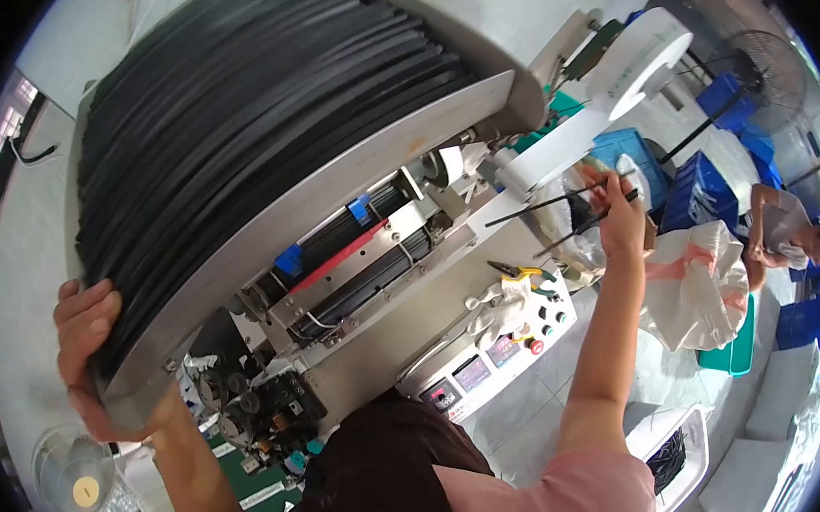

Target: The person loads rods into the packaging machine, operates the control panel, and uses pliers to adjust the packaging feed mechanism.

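Observation:
A large stack of thin black rods [267, 120] fills a metal hopper [339, 183] on top of a machine. At the hopper's lower left end, my left hand [85, 346] has its fingers curled round the edge, against the rod ends; part of the palm is behind the metal. Out to the right, my right hand [622, 220] is closed on a few black rods [534, 211], which point left over the machine's side. Below the hopper runs a metal feed track [361, 262] with a red strip and blue tape.
Yellow-handled pliers [520, 270] and a white glove [500, 306] lie by the control panel [478, 367] with its red button. A white reel [647, 63] stands at upper right. Beyond are a white sack [701, 289], blue crates [699, 192], a fan [757, 67] and another person [783, 228].

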Available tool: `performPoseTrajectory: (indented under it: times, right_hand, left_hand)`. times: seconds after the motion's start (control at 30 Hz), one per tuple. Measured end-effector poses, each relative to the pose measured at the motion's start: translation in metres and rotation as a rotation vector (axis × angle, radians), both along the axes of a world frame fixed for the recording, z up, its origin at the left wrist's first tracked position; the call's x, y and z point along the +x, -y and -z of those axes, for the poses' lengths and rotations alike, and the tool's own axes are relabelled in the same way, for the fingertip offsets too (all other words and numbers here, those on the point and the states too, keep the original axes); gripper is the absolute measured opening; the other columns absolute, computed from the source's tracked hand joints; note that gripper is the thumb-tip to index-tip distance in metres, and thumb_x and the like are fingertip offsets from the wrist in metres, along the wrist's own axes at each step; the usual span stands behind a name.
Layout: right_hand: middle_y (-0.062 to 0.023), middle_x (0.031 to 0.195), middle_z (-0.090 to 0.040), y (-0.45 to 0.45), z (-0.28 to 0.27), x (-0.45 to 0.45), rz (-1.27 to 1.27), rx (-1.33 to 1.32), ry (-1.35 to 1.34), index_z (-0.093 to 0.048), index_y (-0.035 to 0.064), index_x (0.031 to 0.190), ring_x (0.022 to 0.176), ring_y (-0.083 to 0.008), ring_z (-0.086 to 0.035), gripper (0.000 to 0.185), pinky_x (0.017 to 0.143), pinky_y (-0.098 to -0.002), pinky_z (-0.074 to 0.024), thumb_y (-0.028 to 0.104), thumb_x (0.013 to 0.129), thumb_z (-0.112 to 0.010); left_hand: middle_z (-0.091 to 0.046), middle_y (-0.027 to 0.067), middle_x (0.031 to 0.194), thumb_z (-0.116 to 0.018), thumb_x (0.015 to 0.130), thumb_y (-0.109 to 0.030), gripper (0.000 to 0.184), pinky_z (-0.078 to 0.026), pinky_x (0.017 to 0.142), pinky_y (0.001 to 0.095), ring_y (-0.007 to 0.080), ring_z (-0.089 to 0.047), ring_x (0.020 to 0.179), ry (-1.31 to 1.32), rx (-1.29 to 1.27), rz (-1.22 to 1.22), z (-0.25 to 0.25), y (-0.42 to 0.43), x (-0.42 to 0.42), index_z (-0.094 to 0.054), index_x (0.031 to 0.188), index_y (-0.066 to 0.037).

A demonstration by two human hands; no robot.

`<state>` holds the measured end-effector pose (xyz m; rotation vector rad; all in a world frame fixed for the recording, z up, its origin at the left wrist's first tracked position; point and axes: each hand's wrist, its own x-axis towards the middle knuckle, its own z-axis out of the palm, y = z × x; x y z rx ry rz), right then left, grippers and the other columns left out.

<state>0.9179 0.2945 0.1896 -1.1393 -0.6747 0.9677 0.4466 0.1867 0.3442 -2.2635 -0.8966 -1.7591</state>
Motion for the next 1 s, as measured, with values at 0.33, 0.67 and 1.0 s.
performPoseTrajectory:
  times: [0.33,0.67,1.0]
  right_hand:
    - [-0.0207,0.091,-0.052,0.124,-0.297,-0.135,-0.354,1.150,0.733,-0.041,-0.0032,0.096,0.083,-0.0282,-0.055,0.018,0.077,-0.0366,-0.0447,0.007,0.088,-0.029]
    - [-0.0021,0.067,-0.050,0.068,-0.287,-0.279,-0.670,0.612,1.140,-0.048,0.0006,0.083,0.061,-0.0077,-0.049,0.011,0.059,-0.0211,-0.0405,0.006,0.076,-0.055]
    - [-0.0050,0.073,-0.056,0.064,-0.243,-0.261,-0.890,0.555,1.057,-0.055,-0.0019,0.084,0.068,-0.0109,-0.051,0.028,0.062,-0.0226,-0.0413,0.011,0.064,-0.069]
  left_hand:
    - [-0.058,0.0098,0.077,-0.021,0.084,-0.027,0.038,-0.031,0.083,0.0414,0.0239,-0.053,0.077,-0.021,0.091,-0.085,-0.010,0.000,0.011,-0.050,0.077,-0.004]
    - [-0.058,0.0081,0.072,-0.035,0.081,-0.021,0.029,-0.034,0.078,0.0365,0.0223,-0.054,0.072,0.080,0.142,0.050,-0.019,0.004,0.009,-0.055,0.069,-0.003]
    - [-0.055,0.0139,0.081,-0.049,0.075,-0.011,0.012,-0.042,0.070,0.0350,0.0281,-0.052,0.077,0.096,0.203,0.025,-0.023,0.013,-0.002,-0.052,0.077,0.000]
